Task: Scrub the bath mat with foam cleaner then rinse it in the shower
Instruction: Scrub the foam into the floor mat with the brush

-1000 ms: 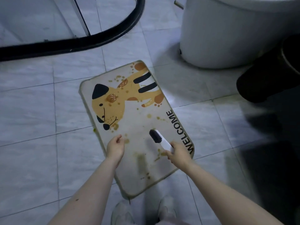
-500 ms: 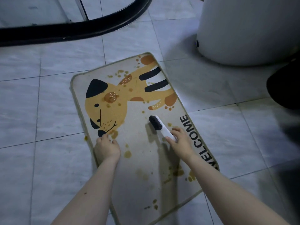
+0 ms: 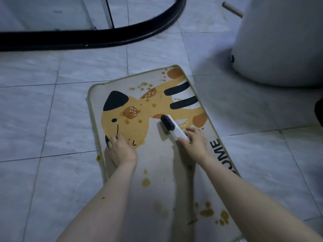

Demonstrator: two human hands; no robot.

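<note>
A beige bath mat [image 3: 157, 159] with an orange cartoon animal and the word WELCOME lies flat on the tiled floor, spotted with brown stains. My right hand [image 3: 194, 143] grips the white handle of a small brush [image 3: 170, 124] whose black head rests on the mat near the animal's body. My left hand [image 3: 120, 149] presses down on the mat's left side, over the animal's muzzle, fingers curled against the fabric.
The black curved shower threshold [image 3: 97, 38] runs across the floor beyond the mat. A white toilet base [image 3: 279, 46] stands at the right. A dark object [image 3: 319, 110] sits at the right edge. Grey floor tiles [image 3: 43, 110] surround the mat.
Both hands have moved farther up the mat toward the animal print. The brush head has slid forward from the plain lower area to the animal's body. My view has come closer.
</note>
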